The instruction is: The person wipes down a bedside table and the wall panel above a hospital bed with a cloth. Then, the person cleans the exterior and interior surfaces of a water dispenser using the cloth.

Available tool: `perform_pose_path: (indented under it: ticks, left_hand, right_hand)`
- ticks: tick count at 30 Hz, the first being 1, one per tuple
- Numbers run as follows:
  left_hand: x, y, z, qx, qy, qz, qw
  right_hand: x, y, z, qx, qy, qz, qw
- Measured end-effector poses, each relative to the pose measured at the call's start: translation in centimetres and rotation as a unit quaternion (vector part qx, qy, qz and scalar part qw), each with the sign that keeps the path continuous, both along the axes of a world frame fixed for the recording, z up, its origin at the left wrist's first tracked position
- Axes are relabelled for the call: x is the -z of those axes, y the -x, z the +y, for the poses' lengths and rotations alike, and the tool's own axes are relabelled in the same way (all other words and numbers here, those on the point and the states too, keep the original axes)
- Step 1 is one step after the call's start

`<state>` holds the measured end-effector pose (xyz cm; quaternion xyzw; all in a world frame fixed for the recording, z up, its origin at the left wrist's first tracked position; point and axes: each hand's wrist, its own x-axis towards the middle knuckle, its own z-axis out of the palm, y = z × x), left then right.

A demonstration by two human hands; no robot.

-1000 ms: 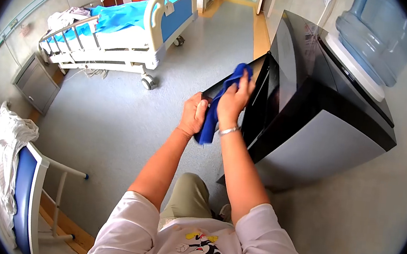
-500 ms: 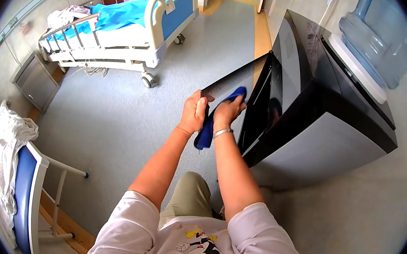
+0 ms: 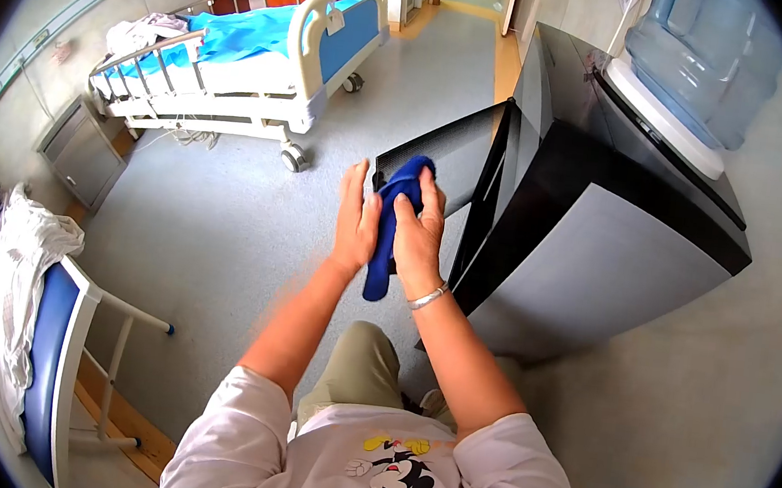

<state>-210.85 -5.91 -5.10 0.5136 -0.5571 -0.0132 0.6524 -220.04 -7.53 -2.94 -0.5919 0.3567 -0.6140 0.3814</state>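
A dark blue cloth [image 3: 377, 276] is bunched in my right hand [image 3: 420, 238], with the thumb and fingers pressing on it and its lower end hanging down. The cloth lies against the outer edge of the glossy door [image 3: 458, 151], which is swung out from the water dispenser [image 3: 618, 258]. My left hand [image 3: 355, 221] is upright beside the cloth, its fingers stretched out along the door's edge. Whether its palm touches the door or the cloth cannot be made out. The lower part of the door is hidden behind my hands.
A clear water bottle [image 3: 704, 72] sits on top of the dispenser. A bed with side rails [image 3: 205, 105] stands at the far left on wheels. A blue padded chair [image 3: 51, 351] with white fabric [image 3: 23, 253] over it is at the near left. A metal cabinet [image 3: 86, 155] stands by the wall.
My left hand has loosened from its grip at the door's edge and its fingers are now straight. The right hand has moved slightly left with the cloth, closer to the edge.
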Motion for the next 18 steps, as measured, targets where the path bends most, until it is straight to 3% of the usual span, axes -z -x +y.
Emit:
perform_pose_path:
  ticks: [2, 4, 6, 7, 8, 9, 10, 11, 12, 13, 14, 16, 17, 18]
  left_hand:
    - [0.1, 1.2, 2.0, 0.017, -0.052, -0.034, 0.998]
    - [0.2, 2.6, 2.3, 0.018, -0.086, 0.039, 0.995]
    - [0.2, 2.8, 2.8, 0.056, -0.084, 0.149, 0.984]
    - [0.4, 2.5, 2.9, 0.071, -0.065, 0.161, 0.982]
    - [-1.2, 2.2, 3.8, 0.003, -0.133, 0.086, 0.987]
    - [-1.2, 2.2, 3.6, 0.034, -0.054, 0.128, 0.990]
    - [-1.2, 2.4, 3.4, 0.066, 0.027, 0.168, 0.983]
    - [-3.0, 2.6, 3.6, -0.014, 0.012, 0.088, 0.996]
    - [-5.3, 3.1, 4.2, -0.019, 0.001, 0.035, 0.999]
    - [-6.9, 3.5, 4.4, -0.003, -0.023, 0.002, 1.000]
    - [-7.9, 3.8, 4.1, 0.013, -0.046, -0.031, 0.998]
    - [-8.6, 3.5, 1.8, -0.027, 0.073, -0.183, 0.980]
    - [-9.2, 3.0, 0.8, -0.067, 0.078, -0.245, 0.964]
    - [-9.6, 2.6, -0.1, -0.106, 0.081, -0.306, 0.942]
  right_hand:
    - [0.2, 0.6, 0.4, -0.205, -0.104, -0.141, 0.963]
    - [0.3, 0.9, 1.7, -0.231, -0.124, -0.127, 0.957]
    - [-1.9, 2.2, 2.8, -0.258, -0.069, -0.038, 0.963]
    - [-3.5, 3.4, 3.3, -0.271, -0.021, 0.089, 0.958]
    - [-5.3, 4.7, 3.7, -0.278, 0.028, 0.214, 0.936]
    - [-6.6, 6.0, 3.8, -0.213, 0.222, 0.284, 0.908]
    - [-9.6, 7.4, 4.8, -0.177, 0.295, 0.280, 0.896]
    - [-13.2, 9.3, 5.6, -0.139, 0.339, 0.323, 0.873]
    - [-16.2, 10.8, 6.4, -0.095, 0.354, 0.341, 0.866]
    - [-18.4, 11.6, 5.9, -0.023, 0.472, 0.284, 0.835]
    - [-20.6, 12.3, 6.0, 0.003, 0.479, 0.328, 0.814]
    - [-25.0, 13.9, 6.0, 0.053, 0.494, 0.411, 0.764]
    - [-26.4, 13.6, 4.7, 0.080, 0.570, 0.420, 0.702]
    - [-27.4, 13.1, 3.8, 0.075, 0.573, 0.421, 0.699]
